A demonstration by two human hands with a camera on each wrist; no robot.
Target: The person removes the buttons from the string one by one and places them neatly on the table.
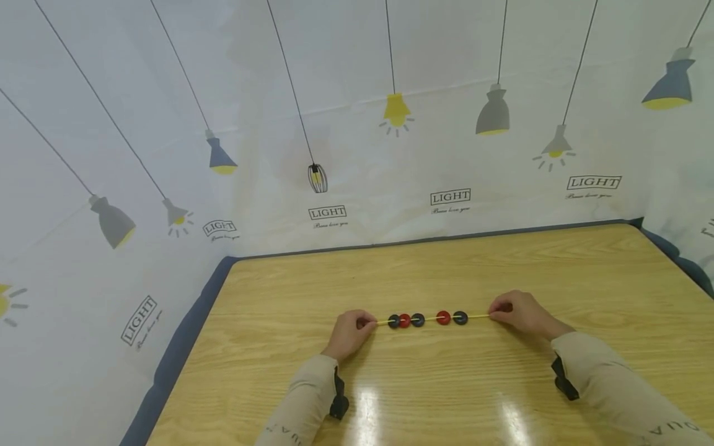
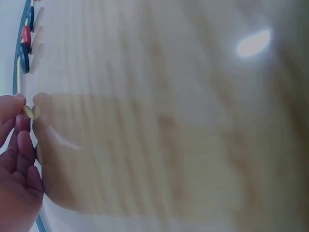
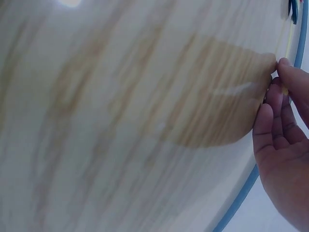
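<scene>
A yellow string (image 1: 477,316) is stretched from side to side above or along the table, threaded with several round, button-like discs in dark blue-black and red. On the left a dark disc (image 1: 393,321), a red disc (image 1: 404,320) and another dark disc (image 1: 418,319) sit close together. After a gap come a red disc (image 1: 443,318) and a dark disc (image 1: 460,318). My left hand (image 1: 351,332) pinches the left end between thumb and fingertips; a short tip of string (image 2: 29,113) shows there. My right hand (image 1: 522,313) pinches the other end, its other fingers loosely curled.
The glossy wooden table (image 1: 446,384) reflects light near its front. A dark blue edge (image 1: 184,328) borders it. Behind and beside it hangs a white sheet (image 1: 357,142) printed with lamps. Dark straps with camera mounts (image 1: 339,399) sit at both sleeves.
</scene>
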